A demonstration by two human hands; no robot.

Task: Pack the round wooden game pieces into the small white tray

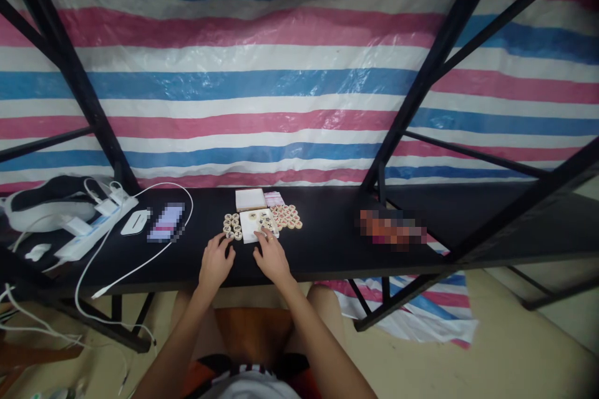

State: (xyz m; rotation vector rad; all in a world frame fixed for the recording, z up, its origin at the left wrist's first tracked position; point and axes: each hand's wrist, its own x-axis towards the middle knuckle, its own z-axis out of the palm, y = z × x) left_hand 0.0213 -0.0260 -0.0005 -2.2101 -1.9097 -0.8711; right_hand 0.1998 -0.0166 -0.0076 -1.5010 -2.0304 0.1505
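Several round xiangqi pieces [228, 222] with dark characters lie in short rows to the left of a white box tray [249, 234]. My left hand [216, 260] rests at the near end of these rows, fingers spread, fingertips by the lowest pieces. Inside the tray are a few loose dark-marked pieces [265, 222]. Over its near right part reaches my right hand [272, 257], thumb and fingers apart, fingertips close to those pieces; no piece shows in its grasp. Right of the tray, red-marked xiangqi pieces [287, 217] lie in a loose cluster.
Behind the tray lie a white box lid [250, 199] and a pink-and-white paper [274, 198]. On the left of the black table [322, 249] are a phone [167, 222], a white device [135, 222], a power strip [96, 224] and a white cable. A blurred reddish item [392, 227] lies right.
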